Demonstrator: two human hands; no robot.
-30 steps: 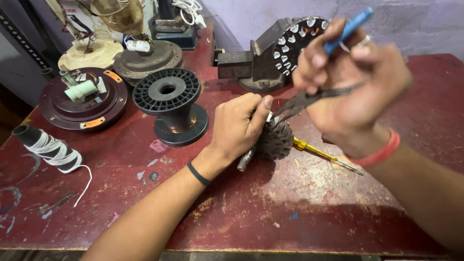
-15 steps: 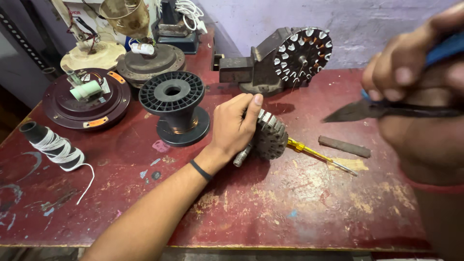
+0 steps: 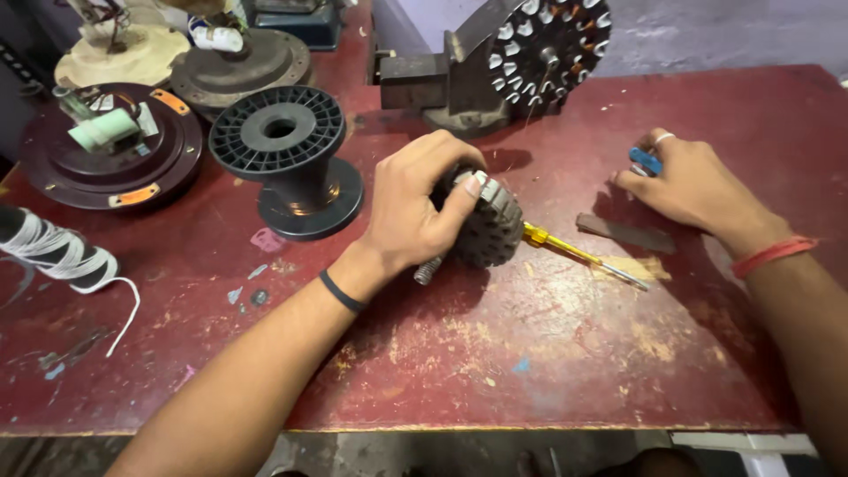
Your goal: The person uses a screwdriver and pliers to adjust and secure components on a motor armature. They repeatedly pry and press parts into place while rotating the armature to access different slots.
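Note:
My left hand grips a round grey slotted motor core that lies on the red worktable; a short threaded shaft sticks out under my palm. My right hand rests on the table at the right, fingers curled over blue-handled pliers, of which only the blue grip shows. Between my hands lie a yellow-handled screwdriver and a flat dark metal strip.
A black empty wire spool stands left of the core. Behind it a second wound core on a metal block sits at the back. Round dark motor housings and a white cord bobbin are at the left.
My right hand has dropped from in front of the camera down onto the table at the right, bringing the pliers with it. My left hand stays on the core.

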